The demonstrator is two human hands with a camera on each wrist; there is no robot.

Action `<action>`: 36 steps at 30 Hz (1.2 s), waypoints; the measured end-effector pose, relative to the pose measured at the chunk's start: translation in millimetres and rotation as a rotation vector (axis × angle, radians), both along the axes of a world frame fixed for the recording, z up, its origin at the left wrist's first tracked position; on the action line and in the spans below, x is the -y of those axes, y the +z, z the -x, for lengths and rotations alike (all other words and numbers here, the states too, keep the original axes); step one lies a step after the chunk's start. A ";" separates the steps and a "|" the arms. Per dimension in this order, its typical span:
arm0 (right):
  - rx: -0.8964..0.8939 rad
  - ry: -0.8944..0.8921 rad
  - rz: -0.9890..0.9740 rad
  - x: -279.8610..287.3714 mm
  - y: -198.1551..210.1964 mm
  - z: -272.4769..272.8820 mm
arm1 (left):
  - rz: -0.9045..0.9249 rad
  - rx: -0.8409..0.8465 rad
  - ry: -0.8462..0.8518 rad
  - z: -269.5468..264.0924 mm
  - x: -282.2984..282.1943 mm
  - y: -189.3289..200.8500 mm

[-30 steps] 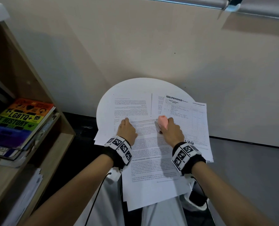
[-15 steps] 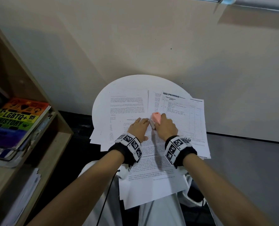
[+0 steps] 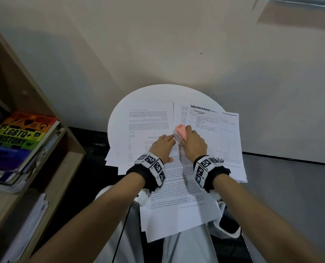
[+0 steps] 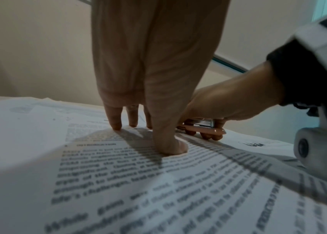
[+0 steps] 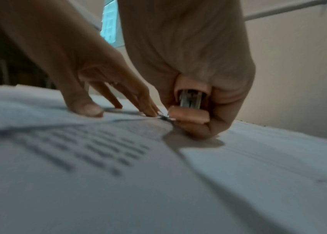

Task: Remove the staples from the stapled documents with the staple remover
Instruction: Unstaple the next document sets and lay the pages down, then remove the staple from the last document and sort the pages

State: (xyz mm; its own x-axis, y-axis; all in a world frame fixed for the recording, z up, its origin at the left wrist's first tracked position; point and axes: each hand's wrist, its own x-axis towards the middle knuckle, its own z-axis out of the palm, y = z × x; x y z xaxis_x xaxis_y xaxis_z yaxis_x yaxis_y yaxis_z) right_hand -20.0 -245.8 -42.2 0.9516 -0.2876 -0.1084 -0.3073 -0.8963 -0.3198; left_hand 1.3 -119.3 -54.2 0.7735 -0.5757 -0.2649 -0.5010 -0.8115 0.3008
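A printed stapled document (image 3: 178,186) lies on the round white table (image 3: 157,95) and hangs over its near edge. My left hand (image 3: 162,147) presses straight fingers (image 4: 116,123) flat on the page, thumb down too. Just to its right my right hand (image 3: 193,143) grips a pink staple remover (image 3: 181,131), its metal tip (image 5: 165,117) down on the paper's top corner beside the left fingertips (image 5: 150,113). The remover (image 4: 202,128) shows pink with a metal insert (image 5: 190,99). The staple itself is too small to make out.
More loose sheets (image 3: 150,120) and a table-form page (image 3: 214,133) cover the table behind and to the right. A wooden bookshelf (image 3: 24,103) with a rainbow-covered book (image 3: 19,135) stands at the left. A beige wall (image 3: 195,44) rises right behind the table.
My left hand slid right across the page until its fingertips met the remover. The right hand moved the remover slightly left and away, onto the document's top corner.
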 end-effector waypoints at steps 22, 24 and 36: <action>0.235 -0.103 -0.319 2.9 21.2 -7.3 | 0.186 -0.090 -0.001 -2.7 -10.7 1.9; 0.232 -0.075 -0.346 12.5 22.0 14.4 | 0.478 -0.140 0.165 3.7 -11.2 6.2; 0.310 -0.081 -0.478 22.9 30.7 115.8 | 1.213 -0.324 0.591 74.4 26.2 39.1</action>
